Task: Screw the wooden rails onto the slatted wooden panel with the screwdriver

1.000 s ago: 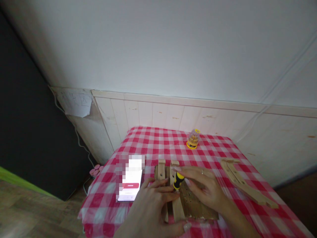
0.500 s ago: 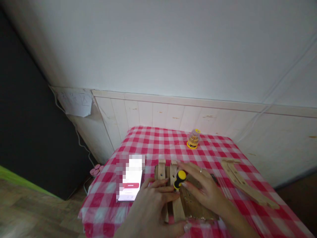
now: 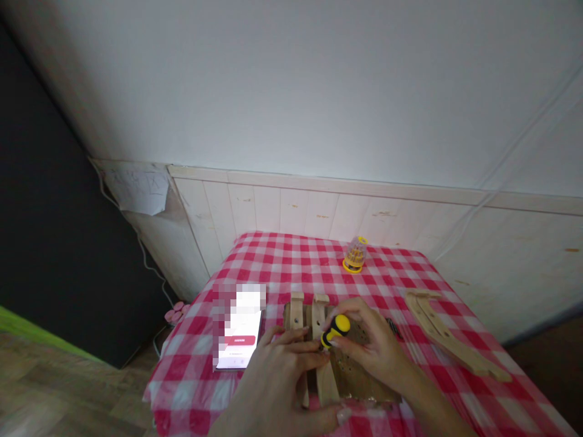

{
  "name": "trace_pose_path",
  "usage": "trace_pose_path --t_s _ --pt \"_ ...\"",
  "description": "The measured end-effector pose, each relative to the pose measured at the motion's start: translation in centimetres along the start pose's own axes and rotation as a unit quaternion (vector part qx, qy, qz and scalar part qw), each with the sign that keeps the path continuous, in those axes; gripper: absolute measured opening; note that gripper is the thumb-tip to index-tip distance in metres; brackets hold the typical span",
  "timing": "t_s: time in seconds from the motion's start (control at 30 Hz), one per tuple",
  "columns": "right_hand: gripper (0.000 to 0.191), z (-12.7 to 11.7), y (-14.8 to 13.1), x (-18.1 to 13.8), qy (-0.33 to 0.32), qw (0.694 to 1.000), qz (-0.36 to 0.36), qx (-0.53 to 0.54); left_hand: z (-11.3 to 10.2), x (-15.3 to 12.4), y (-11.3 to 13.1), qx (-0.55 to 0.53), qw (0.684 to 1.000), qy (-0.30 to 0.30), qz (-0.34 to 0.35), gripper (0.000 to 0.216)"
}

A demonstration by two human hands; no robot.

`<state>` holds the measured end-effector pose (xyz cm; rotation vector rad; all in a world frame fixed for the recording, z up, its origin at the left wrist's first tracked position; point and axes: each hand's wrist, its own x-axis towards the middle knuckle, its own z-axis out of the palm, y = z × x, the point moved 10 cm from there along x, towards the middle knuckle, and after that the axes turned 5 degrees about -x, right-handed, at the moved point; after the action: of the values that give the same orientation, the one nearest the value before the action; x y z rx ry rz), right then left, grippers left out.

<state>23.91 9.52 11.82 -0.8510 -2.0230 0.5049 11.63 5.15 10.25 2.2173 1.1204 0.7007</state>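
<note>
On the checked surface (image 3: 300, 261) lies a brown board (image 3: 367, 382) bearing two wooden strips (image 3: 327, 383). The left grip (image 3: 283, 371) rests spread across them; the right grip (image 3: 380, 346) is curled around a tilted yellow-and-black screwdriver (image 3: 336, 331), lower end at the right-hand strip.

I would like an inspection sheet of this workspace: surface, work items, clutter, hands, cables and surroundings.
Surface: red-and-white checked tablecloth.
Work items: yellow-and-black screwdriver; two wooden strips on a brown board; curved wooden parts at right.
Clutter: smartphone, screen lit, at left; clear-topped bit case near the far edge.
Hands: left hand rests across the strips; right hand grips the screwdriver.
Cables: white cable, left of the table.
Surroundings: white wall, pale panelling below; dark panel at left.
</note>
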Motion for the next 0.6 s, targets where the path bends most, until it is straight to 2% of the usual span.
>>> trace_pose_path --t_s 0.13,0.23,0.33,0.5,0.6 --pt "0.033 -0.5 0.0 -0.1 0.022 0.999 -0.015 -0.033 0.1 -0.2 -0.2 -0.001 1.000 0.013 0.012 0.040" --pt "0.032 -0.4 -1.3 0.1 -0.008 0.996 -0.066 -0.065 0.2 -0.3 -0.3 -0.004 1.000 0.014 0.010 0.039" --pt "0.041 -0.5 -2.7 0.4 -0.038 0.991 -0.100 -0.078 0.0 -0.2 -0.1 -0.005 1.000 0.016 0.009 0.037" --pt "0.058 -0.3 -3.2 0.8 -0.078 0.987 -0.097 -0.098 -0.2 -0.2 0.1 0.004 1.000 0.014 0.011 0.043" --pt "0.052 0.2 -2.9 0.7 -0.098 0.985 -0.094 -0.104 -0.1 -0.2 0.0 0.010 1.000 0.014 0.012 0.045"
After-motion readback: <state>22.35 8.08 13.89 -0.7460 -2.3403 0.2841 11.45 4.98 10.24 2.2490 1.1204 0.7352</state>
